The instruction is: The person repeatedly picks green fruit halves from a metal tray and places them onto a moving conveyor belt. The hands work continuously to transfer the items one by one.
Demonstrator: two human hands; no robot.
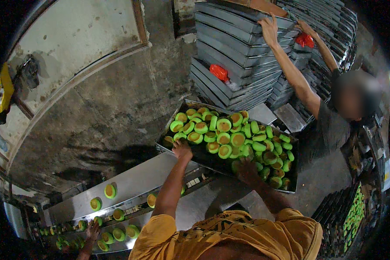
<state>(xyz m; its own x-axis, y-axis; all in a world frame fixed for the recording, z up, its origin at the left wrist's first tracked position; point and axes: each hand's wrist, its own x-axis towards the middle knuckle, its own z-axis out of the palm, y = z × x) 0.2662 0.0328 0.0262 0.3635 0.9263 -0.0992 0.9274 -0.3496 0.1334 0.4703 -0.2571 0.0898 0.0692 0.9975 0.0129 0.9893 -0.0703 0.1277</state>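
A dark metal tray [188,105] with many round green buns [224,125], browned on one face, sits across the middle of the view. At its left end my left hand [183,149] reaches in over the near side, its fingers curled against a green bun [179,136]. Further right, my right hand [248,170] is down among the buns at the near side. Its fingers are dark and blurred, and partly lost among the buns, so their grip does not show.
A conveyor [138,175] carrying spaced buns runs to the lower left, where another person's hand [92,230] touches one. At upper right, a co-worker [329,125] reaches to tall stacks of metal trays [229,47]. More buns on racks [355,216] stand at lower right.
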